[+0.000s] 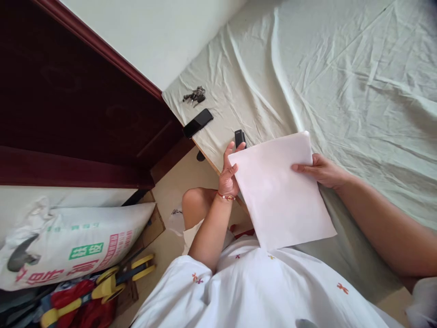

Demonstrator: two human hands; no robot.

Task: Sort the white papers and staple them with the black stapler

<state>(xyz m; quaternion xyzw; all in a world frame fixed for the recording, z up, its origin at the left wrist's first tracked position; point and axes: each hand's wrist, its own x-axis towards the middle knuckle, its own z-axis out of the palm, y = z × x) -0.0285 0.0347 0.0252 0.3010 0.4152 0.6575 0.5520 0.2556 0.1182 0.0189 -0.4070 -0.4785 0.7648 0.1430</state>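
White paper is held up in front of my body, tilted; I cannot tell whether it is one sheet or a stack. At its upper left corner, my left hand has the thumb at the edge and the fingers partly behind. A red beaded bracelet circles that wrist. My right hand pinches the right edge, thumb lying on top and the other fingers hidden underneath. Just beyond the left fingertips lies a small black device on the pale cloth.
A wrinkled light green cloth covers the surface ahead. Near its left edge lie a black phone and a bunch of keys. Dark red wooden furniture stands left. Below it are a printed white sack and a yellow-and-black object.
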